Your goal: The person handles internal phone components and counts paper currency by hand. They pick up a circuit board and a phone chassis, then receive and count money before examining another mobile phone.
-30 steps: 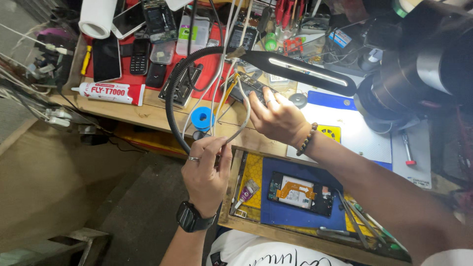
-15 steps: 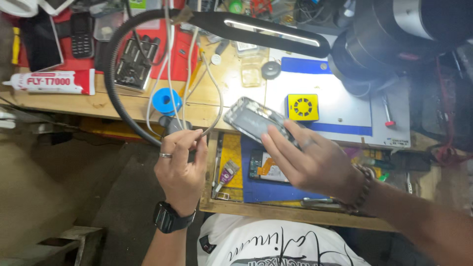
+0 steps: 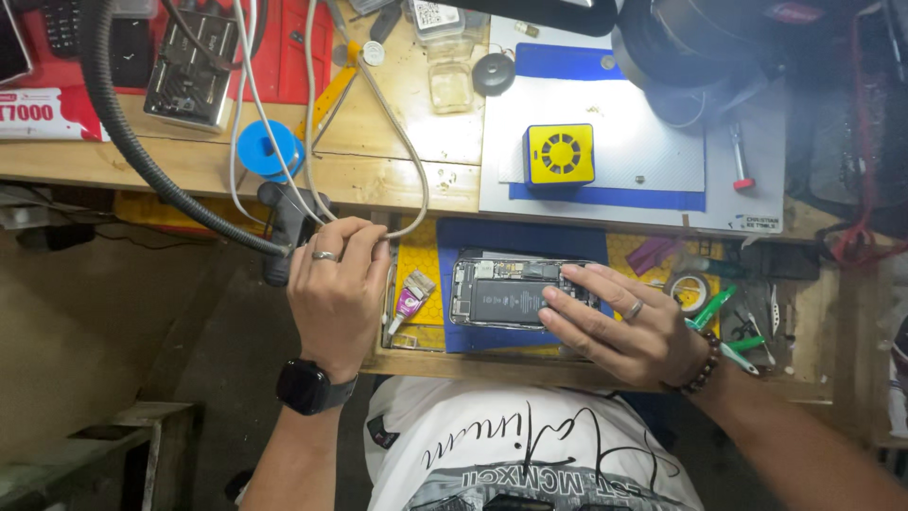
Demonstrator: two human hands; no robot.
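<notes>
Two hands at work: both were down at the front edge of the wooden bench [image 3: 416,180], over a pull-out tray.
Left hand [image 3: 336,289]: ring on one finger, dark watch on the wrist, fingers curled shut around the black handle of a tool [image 3: 284,227] fed by a thick black hose [image 3: 142,151].
White cables [image 3: 312,123]: they looped down past the left hand's knuckles; whether the fingers gripped them too, cannot tell.
Right hand [image 3: 615,326]: ring and bead bracelet on, fingers spread flat and pressing down on the opened phone, not wrapped around it.
Opened phone [image 3: 506,293]: lying flat with its black battery and boards showing, on the blue mat [image 3: 520,241] in the tray, under the right hand's fingertips.
Beside the phone: a small purple-tipped tube [image 3: 411,298] lay on the yellow mat [image 3: 421,270], between the two hands.
Right of the tray: green-handled tweezers and a roll of tape [image 3: 686,289] sat near the right wrist.
Up on the bench: a yellow square fan [image 3: 560,154] stood on a grey mat, a blue spool [image 3: 260,149] sat near the hose.
</notes>
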